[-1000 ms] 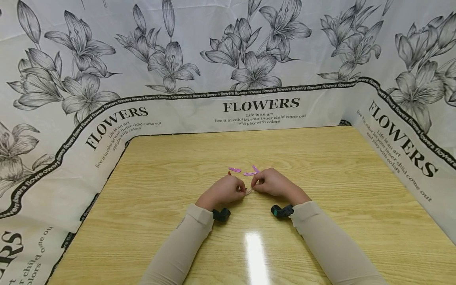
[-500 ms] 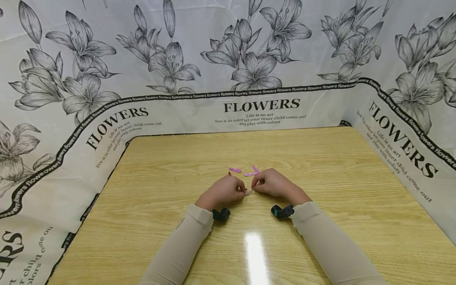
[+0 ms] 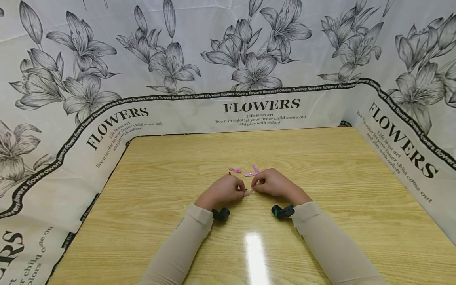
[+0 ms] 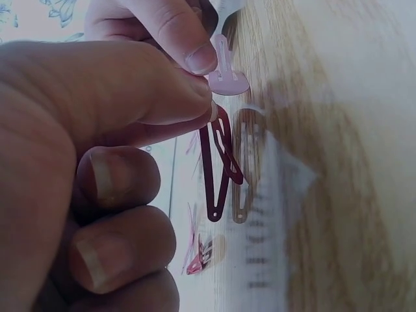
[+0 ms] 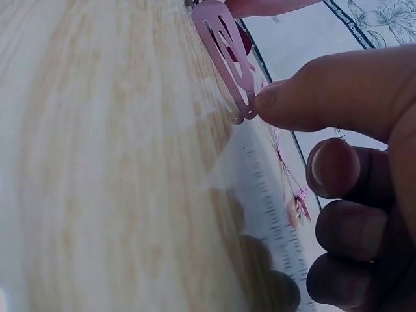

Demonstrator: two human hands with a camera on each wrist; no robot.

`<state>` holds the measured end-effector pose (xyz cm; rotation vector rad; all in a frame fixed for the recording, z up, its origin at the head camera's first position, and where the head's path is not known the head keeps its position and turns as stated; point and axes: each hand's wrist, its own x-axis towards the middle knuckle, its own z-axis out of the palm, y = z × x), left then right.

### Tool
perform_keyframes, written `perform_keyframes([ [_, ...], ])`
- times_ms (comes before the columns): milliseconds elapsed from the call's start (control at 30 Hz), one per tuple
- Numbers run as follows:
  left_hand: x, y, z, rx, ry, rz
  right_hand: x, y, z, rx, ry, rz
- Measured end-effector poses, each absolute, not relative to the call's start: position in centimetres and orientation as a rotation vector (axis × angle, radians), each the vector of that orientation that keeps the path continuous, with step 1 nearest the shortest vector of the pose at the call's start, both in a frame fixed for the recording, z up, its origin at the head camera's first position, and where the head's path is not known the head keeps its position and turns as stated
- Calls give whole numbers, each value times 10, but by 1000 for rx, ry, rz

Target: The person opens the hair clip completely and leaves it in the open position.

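Note:
In the head view, my left hand (image 3: 225, 189) and right hand (image 3: 273, 183) meet low over the wooden table. A pale pink snap hair clip (image 5: 224, 49) spans the gap between them. My right thumb and a finger pinch its narrow end, while its wide end lies at my left fingertips. The left thumb and forefinger also pinch a dark red snap hair clip (image 4: 209, 166), which hangs down with its inner tongue sprung out. The other fingers of both hands are curled in.
Beyond the hands lie several pink clips: one pink clip (image 3: 234, 170) on the left, another pink clip (image 3: 250, 174) and a third pink clip (image 3: 255, 169) near the right hand. A red clip (image 3: 229, 173) peeks out behind the left hand. A floral curtain (image 3: 261, 114) borders the table.

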<state>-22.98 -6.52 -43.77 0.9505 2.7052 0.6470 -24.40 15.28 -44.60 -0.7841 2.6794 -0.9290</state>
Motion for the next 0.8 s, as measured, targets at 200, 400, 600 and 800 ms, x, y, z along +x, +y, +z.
perform_keyframes([
  [200,-230,-65,-438,935,2709,659,-244,152,-445,-773,2681,-941],
  [400,-229,-65,-435,901,2696,734,-244,153,-443,-742,2705,-942],
  [600,-235,-65,-431,899,2713,764,-247,155,-439,-700,2735,-944],
  [800,-243,-65,-426,887,2726,751,-250,156,-438,-691,2779,-918],
])
